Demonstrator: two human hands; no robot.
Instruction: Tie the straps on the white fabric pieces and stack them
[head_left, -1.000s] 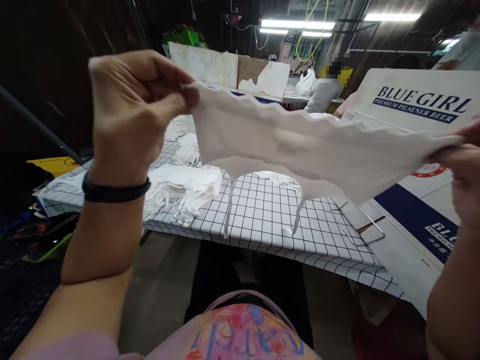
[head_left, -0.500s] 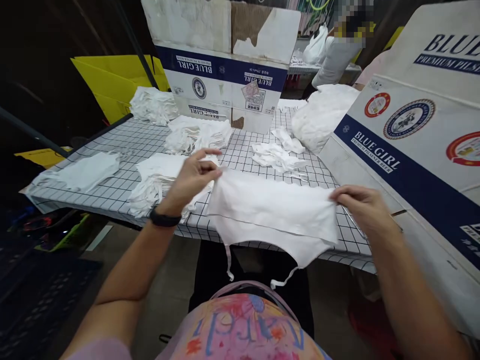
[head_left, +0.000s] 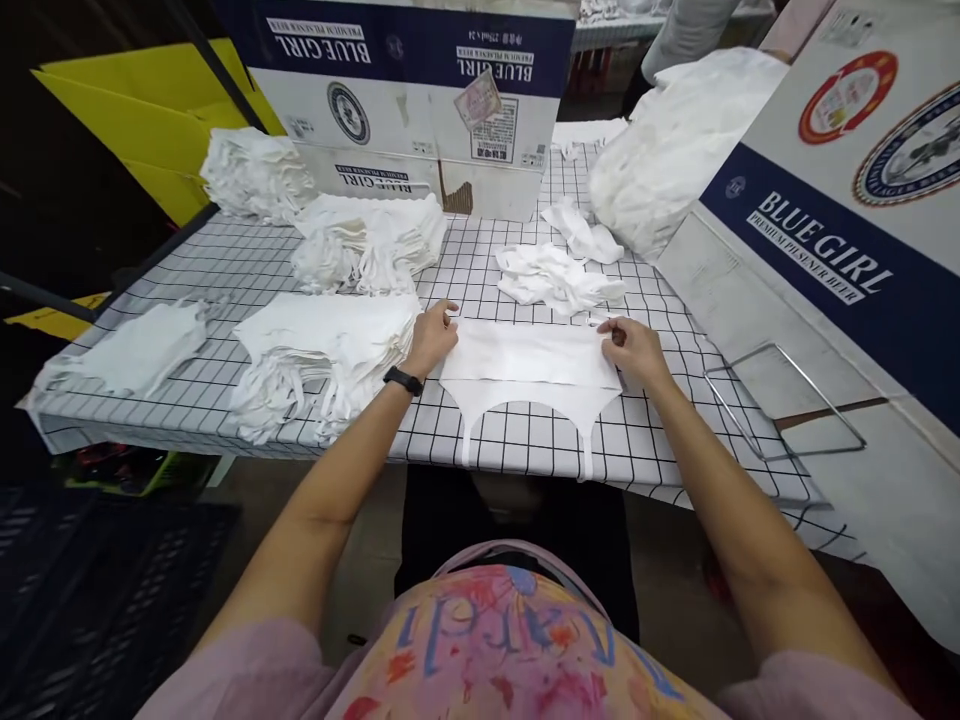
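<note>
A white camisole (head_left: 531,355) lies spread on the checked tablecloth, its two thin straps pointing toward me. My left hand (head_left: 433,338) pinches the far left corner of the cloth, fingers curled together. At the far right corner, my right hand (head_left: 634,352) has thumb and fingers closed on the edge. Just left of my left hand sits a neat stack of white camisoles (head_left: 330,335), straps hanging over its near side. Beyond my hands lies a loose crumpled bunch of white garments (head_left: 555,278).
More folded white stacks (head_left: 375,235) stand at the back left, with a single flat white garment (head_left: 135,345) at the left edge. A printed carton (head_left: 405,110) rises behind. On the right are another carton (head_left: 817,240), a wire frame (head_left: 784,405) and a large white heap (head_left: 667,150).
The camisole has gone from being held up and stretched over the table edge to lying flat on the tabletop. Both hands have moved down and forward with it, and my view has tilted down.
</note>
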